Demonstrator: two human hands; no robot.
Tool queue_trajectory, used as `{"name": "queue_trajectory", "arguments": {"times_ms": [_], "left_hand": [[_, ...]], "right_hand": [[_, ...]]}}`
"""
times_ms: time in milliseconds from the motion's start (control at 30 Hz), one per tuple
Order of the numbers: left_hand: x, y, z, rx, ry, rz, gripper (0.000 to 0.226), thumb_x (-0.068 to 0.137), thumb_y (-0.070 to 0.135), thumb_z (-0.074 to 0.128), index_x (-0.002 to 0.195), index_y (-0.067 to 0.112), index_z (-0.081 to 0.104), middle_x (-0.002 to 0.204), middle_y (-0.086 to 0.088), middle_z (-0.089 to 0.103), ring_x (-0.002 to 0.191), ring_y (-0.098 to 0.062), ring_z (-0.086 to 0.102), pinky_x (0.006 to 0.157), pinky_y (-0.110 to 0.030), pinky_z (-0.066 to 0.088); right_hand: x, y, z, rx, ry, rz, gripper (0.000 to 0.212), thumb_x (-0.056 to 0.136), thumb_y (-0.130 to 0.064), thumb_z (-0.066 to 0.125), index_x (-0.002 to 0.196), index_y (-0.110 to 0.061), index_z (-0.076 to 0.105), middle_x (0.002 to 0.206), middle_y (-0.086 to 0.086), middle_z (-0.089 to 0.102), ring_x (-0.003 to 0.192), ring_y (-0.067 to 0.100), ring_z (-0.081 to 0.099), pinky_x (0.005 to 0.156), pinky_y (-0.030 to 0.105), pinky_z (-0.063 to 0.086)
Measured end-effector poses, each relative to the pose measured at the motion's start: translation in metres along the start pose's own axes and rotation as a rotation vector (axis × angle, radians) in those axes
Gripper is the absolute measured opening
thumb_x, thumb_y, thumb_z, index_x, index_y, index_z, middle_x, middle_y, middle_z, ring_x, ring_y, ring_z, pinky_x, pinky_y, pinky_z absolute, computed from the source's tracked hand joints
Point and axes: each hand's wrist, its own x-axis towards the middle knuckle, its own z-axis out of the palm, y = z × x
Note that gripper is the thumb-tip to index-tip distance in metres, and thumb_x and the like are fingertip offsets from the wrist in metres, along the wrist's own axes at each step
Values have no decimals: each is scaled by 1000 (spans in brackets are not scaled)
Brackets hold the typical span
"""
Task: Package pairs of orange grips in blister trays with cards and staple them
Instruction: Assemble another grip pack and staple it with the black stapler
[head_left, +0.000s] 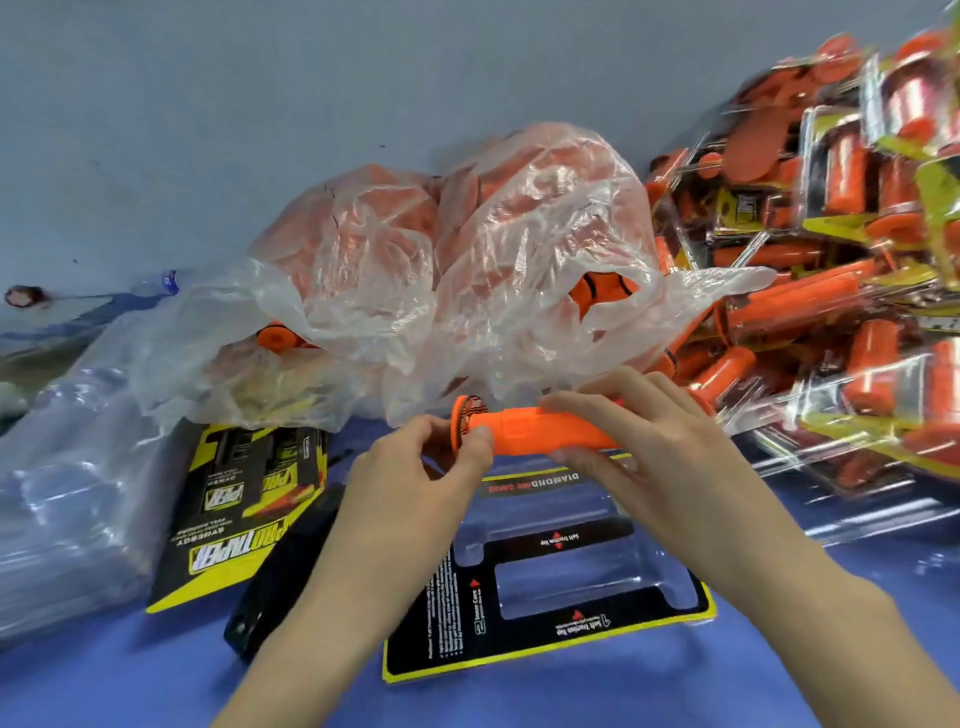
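While left hand (415, 467) and right hand (639, 441) grip orange grip (535, 431), we seat it level, flange (460, 423) 9 o'clock, in seemingly empty blister tray (571, 553).

Your left hand (415, 470) pinches one end of the orange grip (535, 432); your right hand (644, 441) curls round the other, forearms reaching forward.
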Motion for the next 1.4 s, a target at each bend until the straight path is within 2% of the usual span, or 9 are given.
{"name": "queue_trajectory", "arguments": {"times_ms": [100, 233, 400, 500, 767, 1000, 1133, 1267, 1400], "left_hand": [[-3, -1, -2, 22, -4, -30, 36, 84, 61, 54, 75, 28, 64, 62, 15, 64, 53, -4, 57, 59, -31, 48], [-4, -13, 0, 66, -83, -99, 35, 91, 49, 54, 73, 20, 63, 55, 4, 64, 46, -9, 55, 57, -38, 49], [-5, -27, 3, 115, -186, -183, 36, 95, 42, 54, 73, 16, 63, 52, 0, 64, 39, -8, 54, 41, -17, 37], [-6, -29, 6, 152, -211, -200, 38, 94, 46, 53, 71, 17, 61, 54, 0, 67, 39, -8, 56, 45, -18, 43], [-5, -35, 12, 161, -268, -259, 41, 95, 47, 51, 72, 14, 60, 47, -2, 63, 34, -12, 52, 39, -16, 36], [-6, -35, 15, 187, -221, -271, 41, 94, 40, 55, 72, 6, 60, 44, 0, 59, 28, -10, 46, 35, -19, 36], [-5, -40, 16, 382, -114, -191, 34, 93, 49, 54, 73, 21, 57, 56, 3, 63, 48, -11, 58, 52, -32, 49], [-5, -45, 17, 474, -54, -110, 32, 91, 58, 50, 78, 29, 50, 61, 6, 59, 59, -5, 57, 49, -25, 32], [-4, -48, 17, 447, -87, -117, 34, 93, 59, 46, 78, 29, 51, 63, 4, 62, 59, -9, 58, 52, -30, 38]], "right_hand": [[-2, 0, 2, 24, -29, 7, 44, 92, -48, 52, 127, -24, 63, 113, -4, 62, 96, 22, 57, 84, 43, 49], [-6, 11, -2, 172, -18, 169, 43, 102, -50, 39, 142, -33, 44, 124, -15, 51, 110, 10, 51, 94, 34, 43], [-7, 23, 3, -11, -67, 227, 31, 99, -27, 47, 127, -26, 60, 110, -6, 63, 101, 21, 56, 88, 44, 46], [-10, 22, 10, -77, -159, 205, 30, 96, -30, 46, 117, -27, 66, 104, -6, 65, 97, 24, 57, 85, 42, 45], [-12, 19, 18, -92, -257, 186, 22, 96, -28, 55, 113, -31, 69, 107, -12, 67, 98, 18, 59, 88, 35, 40], [-17, 19, 18, -106, -338, 204, 26, 99, -27, 51, 120, -34, 63, 116, -11, 64, 111, 18, 57, 96, 34, 36], [-17, 21, 18, -118, -436, 215, 37, 101, -27, 46, 135, -40, 47, 136, -15, 52, 129, 13, 43, 109, 32, 25], [-16, 19, 17, -135, -459, 216, 37, 101, -28, 45, 136, -41, 44, 139, -15, 49, 131, 13, 40, 111, 32, 23], [-15, 16, 15, -120, -428, 226, 36, 100, -25, 47, 133, -37, 51, 134, -12, 54, 127, 16, 44, 108, 34, 27]]}}
